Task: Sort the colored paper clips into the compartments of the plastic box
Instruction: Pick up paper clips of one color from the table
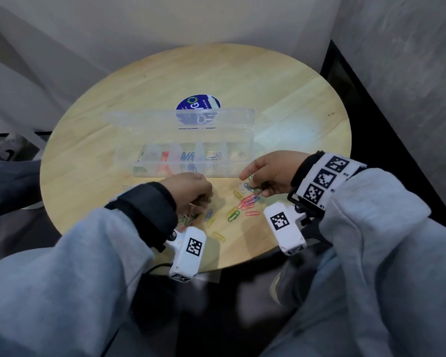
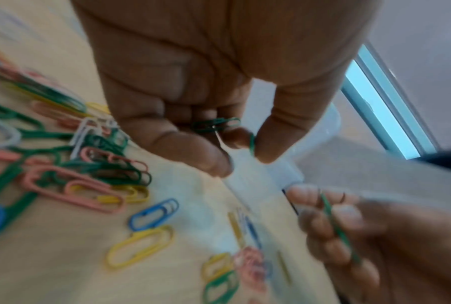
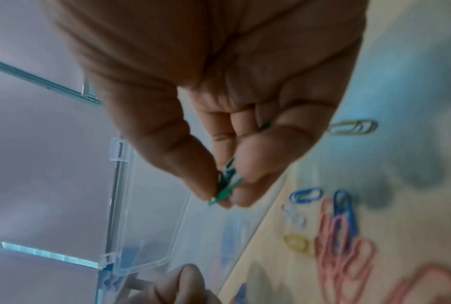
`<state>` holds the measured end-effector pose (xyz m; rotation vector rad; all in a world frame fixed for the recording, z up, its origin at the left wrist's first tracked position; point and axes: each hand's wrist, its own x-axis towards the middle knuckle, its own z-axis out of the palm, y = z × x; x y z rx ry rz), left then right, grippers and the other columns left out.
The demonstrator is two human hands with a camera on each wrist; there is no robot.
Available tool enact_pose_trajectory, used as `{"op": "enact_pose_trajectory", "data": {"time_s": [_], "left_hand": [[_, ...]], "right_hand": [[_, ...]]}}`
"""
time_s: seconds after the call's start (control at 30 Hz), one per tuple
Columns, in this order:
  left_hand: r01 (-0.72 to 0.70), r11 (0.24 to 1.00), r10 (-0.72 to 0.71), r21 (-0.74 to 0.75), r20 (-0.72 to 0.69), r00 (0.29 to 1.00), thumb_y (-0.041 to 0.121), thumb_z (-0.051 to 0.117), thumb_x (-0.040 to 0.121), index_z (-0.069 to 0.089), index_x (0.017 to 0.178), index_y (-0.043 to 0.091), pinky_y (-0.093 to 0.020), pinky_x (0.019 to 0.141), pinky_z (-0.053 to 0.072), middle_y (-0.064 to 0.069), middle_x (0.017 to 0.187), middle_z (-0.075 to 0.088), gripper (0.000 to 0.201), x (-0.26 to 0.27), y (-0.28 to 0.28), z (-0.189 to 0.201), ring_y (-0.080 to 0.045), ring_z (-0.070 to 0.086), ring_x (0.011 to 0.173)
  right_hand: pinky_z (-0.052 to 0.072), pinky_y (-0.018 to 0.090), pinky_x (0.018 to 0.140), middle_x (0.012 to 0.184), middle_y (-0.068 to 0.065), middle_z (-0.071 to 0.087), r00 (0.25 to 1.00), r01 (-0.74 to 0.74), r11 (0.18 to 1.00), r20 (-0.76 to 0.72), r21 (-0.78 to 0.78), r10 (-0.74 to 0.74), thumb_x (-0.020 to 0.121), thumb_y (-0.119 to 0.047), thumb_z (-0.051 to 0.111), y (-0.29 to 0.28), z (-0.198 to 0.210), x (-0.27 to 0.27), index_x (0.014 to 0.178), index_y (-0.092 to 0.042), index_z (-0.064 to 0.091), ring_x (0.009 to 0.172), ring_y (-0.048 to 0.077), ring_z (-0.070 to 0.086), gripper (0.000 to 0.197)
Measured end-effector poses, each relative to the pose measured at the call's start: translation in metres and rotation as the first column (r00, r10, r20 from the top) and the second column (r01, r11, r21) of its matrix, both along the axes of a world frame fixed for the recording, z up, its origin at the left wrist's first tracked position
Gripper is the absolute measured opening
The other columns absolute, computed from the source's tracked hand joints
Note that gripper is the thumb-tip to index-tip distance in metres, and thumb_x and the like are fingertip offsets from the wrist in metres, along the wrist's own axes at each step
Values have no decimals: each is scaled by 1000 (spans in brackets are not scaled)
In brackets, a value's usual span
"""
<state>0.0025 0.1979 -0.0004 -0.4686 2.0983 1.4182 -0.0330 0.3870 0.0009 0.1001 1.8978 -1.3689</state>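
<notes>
A clear plastic box (image 1: pixel 251 150) with its lid open stands mid-table; its compartments hold red clips (image 1: pixel 165 157), blue clips (image 1: pixel 187 157) and white clips (image 1: pixel 214 157). Loose coloured paper clips (image 1: pixel 247 202) lie in front of it. My left hand (image 1: pixel 198 197) is curled low over the left pile (image 2: pixel 107 168) and pinches green clips (image 2: pixel 216 125) between thumb and fingers (image 2: pixel 268 148). Close to the box's front wall, my right hand (image 1: pixel 252 181) pinches a small bunch of green clips (image 3: pixel 227 181) at its fingertips (image 3: pixel 245 197).
The round wooden table (image 1: pixel 281 81) has a blue sticker (image 1: pixel 198 103) behind the box lid. A single white clip (image 1: pixel 125 186) lies apart at the left. Walls close in behind and to the right, and the table's near edge runs just below my wrists.
</notes>
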Motion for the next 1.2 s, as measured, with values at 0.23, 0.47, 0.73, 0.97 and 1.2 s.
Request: {"op": "enact_pose_trajectory", "data": {"time_s": [0.23, 0.47, 0.73, 0.97, 1.2], "left_hand": [[-226, 958, 217, 179, 64, 974, 3, 38, 82, 39, 64, 11, -12, 34, 26, -5, 51, 45, 21, 4, -24, 9, -10, 38, 35], [212, 932, -226, -295, -15, 974, 12, 61, 81, 45, 70, 19, -21, 46, 25, 0, 56, 42, 20, 4, -30, 3, -15, 32, 46], [371, 566, -479, -736, 72, 875, 25, 69, 73, 54, 72, 26, -22, 55, 33, 11, 69, 50, 15, 12, -29, -10, -14, 50, 70], [389, 589, -497, -708, 62, 865, 29, 72, 74, 49, 64, 25, -21, 51, 32, 11, 65, 51, 25, 7, -26, -18, -10, 48, 62], [330, 626, -488, -707, -26, 872, 30, 65, 80, 51, 65, 26, -23, 53, 31, 10, 64, 48, 21, 2, -28, -20, -15, 49, 68]], "right_hand": [[36, 14, 33, 65, 5, 44, 989, -51, 998, 137, -43, 56, 91, 0, 32, -16, -3, 7, 72, -6, 52, 38, 8, 46, 28], [41, 14, 42, 62, -7, 57, 859, -363, 779, -141, 512, 492, 77, -13, 68, -24, 0, 19, 73, -19, 60, 51, 6, 50, 10], [38, 21, 55, 82, -6, 55, 674, -383, 496, -132, 779, 727, 80, -22, 64, -46, -5, 26, 83, -23, 54, 77, 17, 52, 10], [36, 21, 56, 90, -2, 61, 606, -385, 481, -177, 787, 776, 79, -20, 65, -54, -10, 28, 78, -23, 51, 79, 17, 50, 15], [40, 25, 65, 86, -4, 58, 552, -470, 445, -139, 762, 822, 79, -13, 62, -59, -13, 29, 79, -24, 54, 78, 18, 51, 13]]}}
